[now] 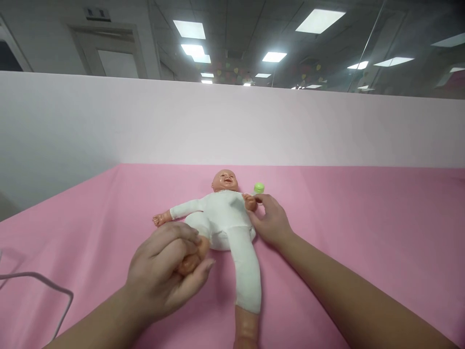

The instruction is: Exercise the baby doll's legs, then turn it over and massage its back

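Note:
A baby doll (225, 213) with a white cloth body lies face up, its head toward the far wall. My left hand (163, 271) is wrapped around the doll's foot on the left side, and that leg is bent and raised. My right hand (271, 220) pinches the doll's hand (249, 202) on the right side, with that arm bent over the chest. The other doll arm stretches out to the left. Its other leg (247, 271) lies straight toward me, the foot cut off by the bottom edge.
Pink cloth (348, 232) covers the surface. Behind the doll's bent arm stands a small item with a green cap (259, 187), partly hidden by my right hand. A grey cable (54, 286) curves at the lower left. A white wall (232, 126) borders the far side.

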Demonstrator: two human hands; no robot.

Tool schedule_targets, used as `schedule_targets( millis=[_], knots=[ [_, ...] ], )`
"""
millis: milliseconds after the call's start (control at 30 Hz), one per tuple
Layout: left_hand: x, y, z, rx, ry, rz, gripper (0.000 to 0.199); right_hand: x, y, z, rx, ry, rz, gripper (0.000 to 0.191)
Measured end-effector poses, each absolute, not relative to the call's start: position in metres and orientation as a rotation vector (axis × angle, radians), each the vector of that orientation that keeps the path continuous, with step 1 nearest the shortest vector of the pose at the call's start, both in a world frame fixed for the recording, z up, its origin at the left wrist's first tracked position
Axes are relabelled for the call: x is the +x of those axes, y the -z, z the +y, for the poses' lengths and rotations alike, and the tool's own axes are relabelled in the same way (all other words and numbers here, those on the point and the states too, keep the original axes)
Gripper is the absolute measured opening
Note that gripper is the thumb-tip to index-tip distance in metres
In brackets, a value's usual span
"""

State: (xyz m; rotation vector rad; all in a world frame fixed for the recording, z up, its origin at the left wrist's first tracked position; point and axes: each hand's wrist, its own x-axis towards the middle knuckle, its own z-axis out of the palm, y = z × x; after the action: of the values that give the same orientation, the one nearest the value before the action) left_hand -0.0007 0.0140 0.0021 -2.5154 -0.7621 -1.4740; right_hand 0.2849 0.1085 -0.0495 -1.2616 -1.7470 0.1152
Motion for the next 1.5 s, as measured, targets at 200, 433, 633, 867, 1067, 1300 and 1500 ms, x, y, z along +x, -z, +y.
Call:
schedule_targets(
  millis=[200, 433, 633, 867, 1067, 1300, 1500],
  knots=[
    [-0.007, 0.020, 0.046, -2.553, 1.350, -1.232, 0.024, 0.282, 0.061, 0.115, -1.182, 0.078, -1.980, 0.026],
    [-0.004, 0.034, 0.063, -2.655, 1.230, -1.595, 0.047, 0.287, 0.063, 0.117, -1.160, 0.049, -2.121, 0.043],
    [0.004, 0.043, 0.070, -2.784, 1.240, -1.644, 0.054, 0.288, 0.063, 0.118, -1.165, -0.008, -2.170, 0.046],
    [0.006, 0.038, 0.063, -2.854, 1.252, -1.607, 0.046, 0.290, 0.056, 0.118, -1.235, -0.182, -1.928, 0.029],
    [0.002, 0.034, 0.052, -2.732, 1.249, -1.442, 0.036, 0.303, 0.057, 0.125, -1.212, -0.577, -1.515, 0.029],
    [0.000, 0.017, 0.036, -2.778, 1.098, -0.994, 0.036, 0.342, 0.070, 0.153, -1.240, -0.709, -1.110, 0.048],
    [0.000, 0.001, 0.019, -2.831, 1.103, -0.777, 0.040, 0.360, 0.076, 0.166, -1.320, -0.819, -0.880, 0.040]
  ],
)
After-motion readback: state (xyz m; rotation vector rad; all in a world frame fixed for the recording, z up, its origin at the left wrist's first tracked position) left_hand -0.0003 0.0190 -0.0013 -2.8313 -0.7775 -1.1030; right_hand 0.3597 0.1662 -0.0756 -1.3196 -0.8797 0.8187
